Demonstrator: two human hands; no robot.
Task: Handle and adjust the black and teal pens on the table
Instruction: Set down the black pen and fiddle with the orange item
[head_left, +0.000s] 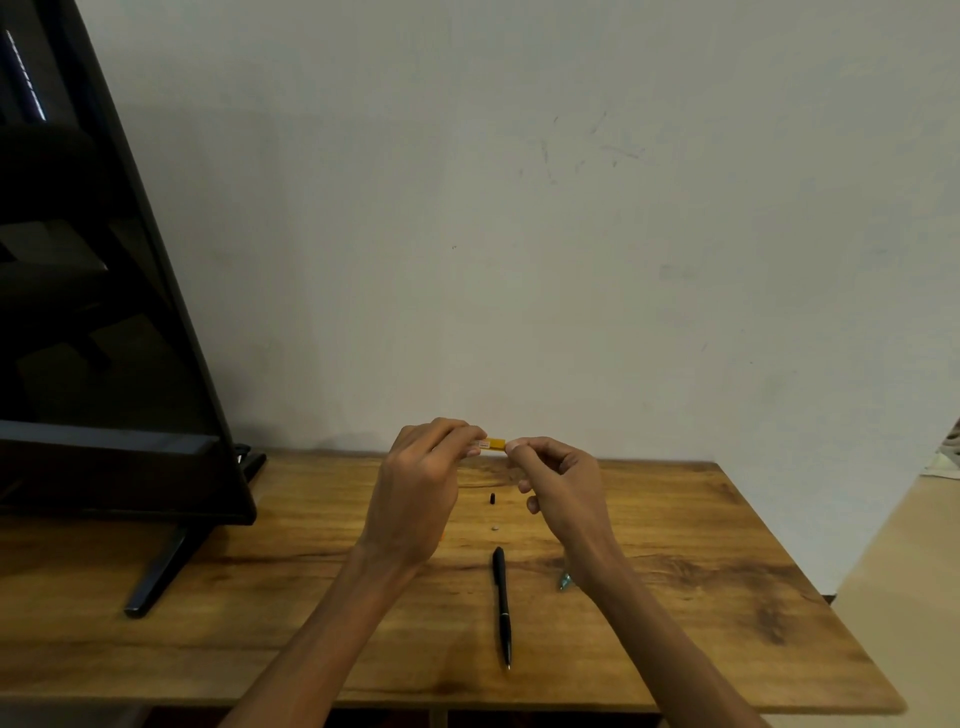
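Observation:
A black pen (502, 607) lies on the wooden table (701, 597), running front to back with its tip toward me. The teal pen (565, 580) shows only as a small end beside my right forearm; the rest is hidden under the arm. My left hand (415, 493) and my right hand (561, 488) are raised above the table's far part, and both pinch the ends of a small yellow-orange piece (493, 445) held level between them.
A small black cap-like bit (492, 499) and a tiny pale bit (494, 528) lie on the table beyond the black pen. A large dark screen (104, 312) on a black foot (156, 571) stands at the left. A pale wall rises behind.

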